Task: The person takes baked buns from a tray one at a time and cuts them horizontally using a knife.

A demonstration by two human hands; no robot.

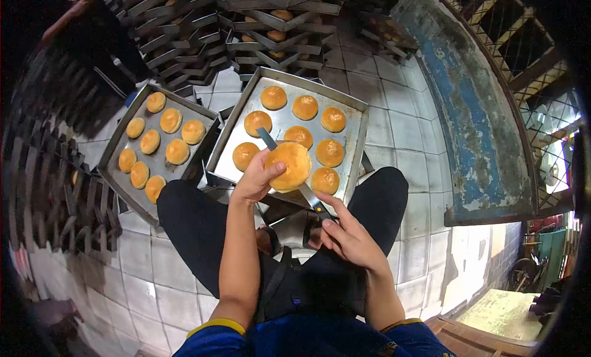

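My left hand (255, 177) holds a round golden bun (289, 166), its thumb on the top. My right hand (348, 231) grips the dark handle of a knife (312, 199). The blade runs beneath the bun, and its flat tip shows beyond the bun at the upper left. Below both hands is a square metal tray (314, 85) with several glossy buns, among them one at the top (274, 97). A second tray (117, 186) at the left carries several more buns (171, 120).
Stacks of metal trays (283, 37), some with buns, stand at the top. More stacked trays (55, 191) are at the left. White floor tiles (409, 132) lie around. A blue-grey worn panel (462, 123) stands at the right. Part of a person (92, 43) shows at the upper left.
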